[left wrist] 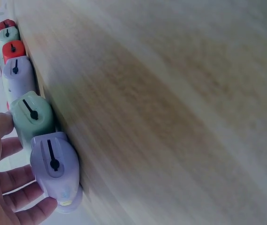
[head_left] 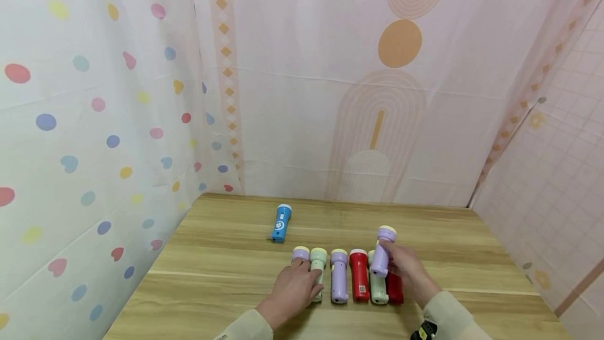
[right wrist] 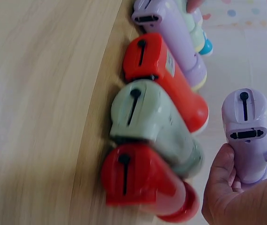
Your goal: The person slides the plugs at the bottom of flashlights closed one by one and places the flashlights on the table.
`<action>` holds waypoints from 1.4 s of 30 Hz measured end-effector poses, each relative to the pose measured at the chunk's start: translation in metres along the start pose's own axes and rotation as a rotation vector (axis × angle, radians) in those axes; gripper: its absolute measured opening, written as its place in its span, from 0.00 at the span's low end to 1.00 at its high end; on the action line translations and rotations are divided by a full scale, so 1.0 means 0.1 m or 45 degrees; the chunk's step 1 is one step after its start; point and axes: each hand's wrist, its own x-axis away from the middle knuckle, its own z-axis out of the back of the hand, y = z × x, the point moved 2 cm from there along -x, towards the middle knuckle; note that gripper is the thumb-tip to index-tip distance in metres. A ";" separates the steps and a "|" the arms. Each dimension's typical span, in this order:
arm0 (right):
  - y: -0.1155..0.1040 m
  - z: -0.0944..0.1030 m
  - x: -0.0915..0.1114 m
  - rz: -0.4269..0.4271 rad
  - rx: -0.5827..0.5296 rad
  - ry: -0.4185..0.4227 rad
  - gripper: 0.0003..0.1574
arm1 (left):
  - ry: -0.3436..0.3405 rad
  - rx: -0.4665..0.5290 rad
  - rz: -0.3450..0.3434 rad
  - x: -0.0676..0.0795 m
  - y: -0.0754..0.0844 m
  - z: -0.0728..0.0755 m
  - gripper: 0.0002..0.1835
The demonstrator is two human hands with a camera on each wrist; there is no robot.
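Observation:
My right hand (head_left: pixel 407 267) holds a purple flashlight (head_left: pixel 380 261) above the right end of a row, thumb and fingers on its sides. Its lens end points away from me. Beneath it lie a red flashlight (right wrist: pixel 128 173) and a pale green flashlight (right wrist: pixel 140 112). At the row's left end, my left hand (head_left: pixel 291 288) rests over another purple flashlight (left wrist: pixel 55 161) and another green flashlight (left wrist: pixel 32 115). The thumb touches the green one; the extended fingers touch the purple one. Mid-row lie a third purple flashlight (head_left: pixel 338 277) and a second red flashlight (head_left: pixel 359 277).
A blue flashlight (head_left: pixel 281 223) lies apart, farther back on the wooden table (head_left: pixel 226 256). Patterned curtains (head_left: pixel 292 119) stand behind the table and along both sides. A dark band (head_left: pixel 423 331) sits at my right sleeve.

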 end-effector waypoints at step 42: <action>0.09 0.73 -0.07 0.013 0.268 0.105 0.37 | -0.044 -0.006 0.009 0.00 0.01 0.02 0.15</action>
